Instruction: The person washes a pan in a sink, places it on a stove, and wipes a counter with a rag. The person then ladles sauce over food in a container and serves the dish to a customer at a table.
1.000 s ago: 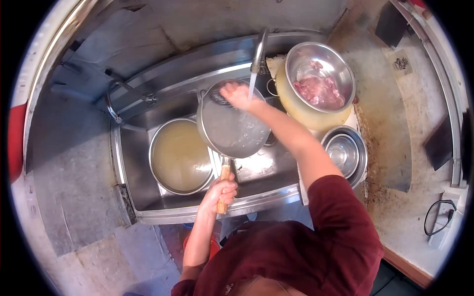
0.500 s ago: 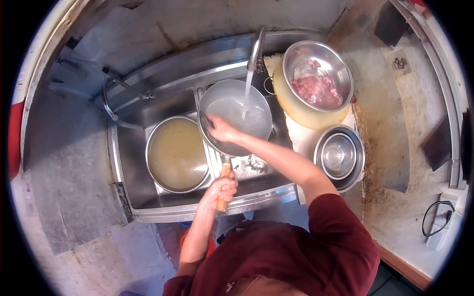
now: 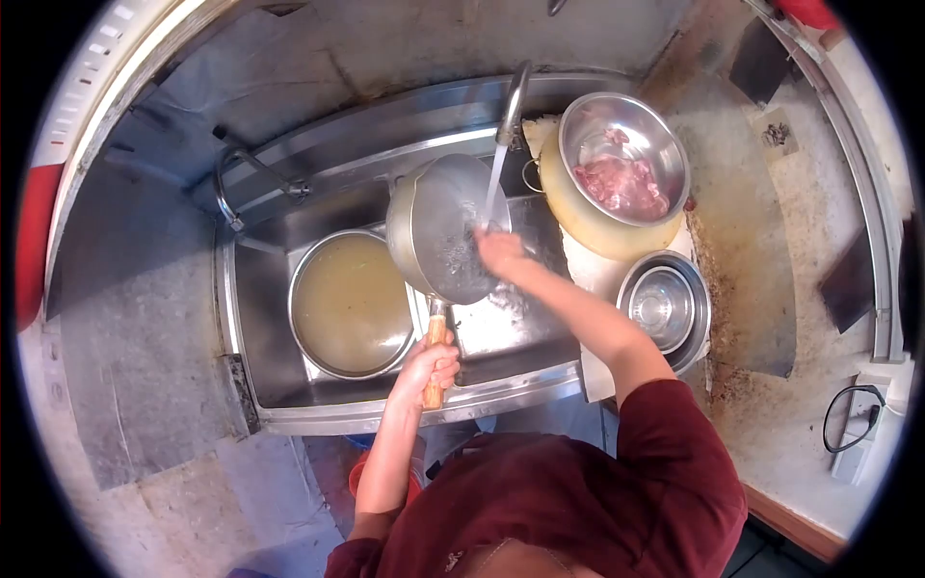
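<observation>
My left hand [image 3: 429, 369] is wrapped around the wooden handle of a wok [image 3: 436, 231] over the right part of the sink. The wok is tipped toward the right, and water runs over its low edge. From the faucet [image 3: 513, 111] a stream falls at the wok's right side. My right hand [image 3: 501, 253] is at that low right edge, beside the stream. Motion and water blur its fingers, so I cannot make out whether they grip anything. Left of the wok, a round metal pan [image 3: 293, 289] of cloudy yellowish liquid sits in the sink.
A metal bowl [image 3: 682, 159] with raw meat [image 3: 624, 188] stands on a thick round yellowish block [image 3: 559, 197] at the right. Nested metal bowls [image 3: 705, 303] are nearer me. A second faucet [image 3: 226, 197] is at the sink's left. The sink's front edge [image 3: 328, 416] runs before my body.
The wok has tilted from nearly level to leaning right, spilling water. My right hand has moved from the wok's left inside across to its right edge. My left hand keeps its hold on the handle.
</observation>
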Available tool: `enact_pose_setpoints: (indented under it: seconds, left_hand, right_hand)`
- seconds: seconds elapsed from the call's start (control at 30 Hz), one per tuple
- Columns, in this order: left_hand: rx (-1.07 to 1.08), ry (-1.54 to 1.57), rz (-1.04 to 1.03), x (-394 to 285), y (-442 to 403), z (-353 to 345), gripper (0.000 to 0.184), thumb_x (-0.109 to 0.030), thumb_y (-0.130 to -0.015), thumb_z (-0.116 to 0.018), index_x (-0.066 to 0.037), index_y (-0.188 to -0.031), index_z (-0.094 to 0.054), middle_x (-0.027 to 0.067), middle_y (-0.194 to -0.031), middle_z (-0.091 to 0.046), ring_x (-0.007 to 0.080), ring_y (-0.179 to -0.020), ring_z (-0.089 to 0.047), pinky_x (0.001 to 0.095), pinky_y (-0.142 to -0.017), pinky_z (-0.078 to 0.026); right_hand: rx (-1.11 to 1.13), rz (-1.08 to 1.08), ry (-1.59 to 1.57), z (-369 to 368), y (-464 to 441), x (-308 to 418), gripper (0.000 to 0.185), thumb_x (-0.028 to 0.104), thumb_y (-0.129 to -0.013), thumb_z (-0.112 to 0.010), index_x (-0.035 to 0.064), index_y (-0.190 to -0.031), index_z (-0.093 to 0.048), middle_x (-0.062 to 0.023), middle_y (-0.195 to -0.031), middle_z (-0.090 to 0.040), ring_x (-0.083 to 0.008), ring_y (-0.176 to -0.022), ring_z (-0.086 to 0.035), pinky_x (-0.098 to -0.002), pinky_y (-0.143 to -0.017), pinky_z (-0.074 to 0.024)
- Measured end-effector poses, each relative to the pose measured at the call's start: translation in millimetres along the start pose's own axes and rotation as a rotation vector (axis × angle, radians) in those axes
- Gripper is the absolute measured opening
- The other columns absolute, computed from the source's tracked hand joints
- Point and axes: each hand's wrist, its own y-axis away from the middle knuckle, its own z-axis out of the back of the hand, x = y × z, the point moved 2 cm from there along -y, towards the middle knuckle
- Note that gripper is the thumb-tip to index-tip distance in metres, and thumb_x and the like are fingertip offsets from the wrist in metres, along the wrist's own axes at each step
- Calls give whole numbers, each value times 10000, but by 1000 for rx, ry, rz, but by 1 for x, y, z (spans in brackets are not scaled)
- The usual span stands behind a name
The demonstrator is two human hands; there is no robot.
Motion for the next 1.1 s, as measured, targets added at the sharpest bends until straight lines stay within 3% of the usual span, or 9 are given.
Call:
enact_pose_setpoints:
  seconds: [0.1,0.2,0.3,0.4,0.47,0.63,0.73,0.97,1.1]
  left_hand:
    - [-31,-86,-46,1,-3,-6,180,-5,-728,-494,-97,-844,-391,-18,-509,-336,65,-354,-310,214,-318,-246]
    - [-97,-256,-157,1,-3,-7,177,3,-726,-484,-84,-834,-374,-4,-512,-353,73,-352,-323,222,-316,-262]
    - [-200,-431,-290,0,-1,-3,170,8,-725,-483,-65,-833,-374,6,-526,-381,81,-357,-343,236,-320,-285]
    - [-285,-543,-383,-4,-2,-1,162,-9,-726,-493,-57,-836,-384,4,-535,-386,84,-367,-361,240,-326,-297]
    - [-310,-547,-408,-7,-5,-4,146,15,-725,-463,-35,-825,-369,20,-527,-393,99,-349,-377,246,-314,-301]
    - [-287,-645,-468,8,-28,-13,137,3,-731,-454,-31,-833,-369,30,-540,-411,103,-357,-395,246,-324,-324]
    - [-298,-672,-403,19,-46,-19,125,-11,-734,-459,-25,-817,-367,28,-538,-410,110,-359,-405,256,-327,-336]
    - [-356,-792,-344,27,-64,-37,99,-43,-730,-475,-5,-789,-405,54,-524,-454,136,-377,-457,277,-337,-367]
    - [-347,-795,-282,37,-64,-17,113,-48,-736,-476,1,-803,-400,52,-525,-454,135,-370,-450,279,-342,-374]
  right_hand:
    - [202,160,-141,12,27,36,387,41,-730,-438,37,-1114,-481,-206,-993,-565,-293,-914,-563,-345,-773,-447]
    - [263,324,-1027,-14,16,52,488,30,-701,-487,44,-1186,-442,-162,-1036,-562,-207,-955,-532,-281,-806,-412]
    - [348,239,-1317,-34,3,43,512,61,-709,-514,24,-1210,-417,-112,-1052,-560,-150,-959,-497,-238,-812,-385]
    - [351,-129,-1430,19,38,26,690,103,-728,-542,35,-1326,-204,-112,-1337,-280,-183,-1015,-458,-271,-742,-416]
    - [158,-165,-1498,16,31,-3,492,67,-732,-501,79,-1212,-390,-45,-1062,-516,-150,-848,-498,-247,-608,-419]
    - [-696,-83,-1153,66,41,-45,367,-7,-712,-400,31,-1061,-504,-74,-916,-540,-199,-809,-493,-311,-738,-396]
    - [-970,-67,-369,125,81,-14,397,-6,-678,-419,24,-1064,-510,-140,-933,-502,-286,-842,-468,-353,-770,-381]
    - [-737,305,223,68,75,51,456,112,-663,-517,163,-1115,-522,-127,-957,-491,-244,-881,-470,-402,-732,-347]
    - [-691,151,146,99,17,24,338,150,-689,-494,120,-1017,-567,-105,-908,-508,-246,-868,-485,-425,-736,-371]
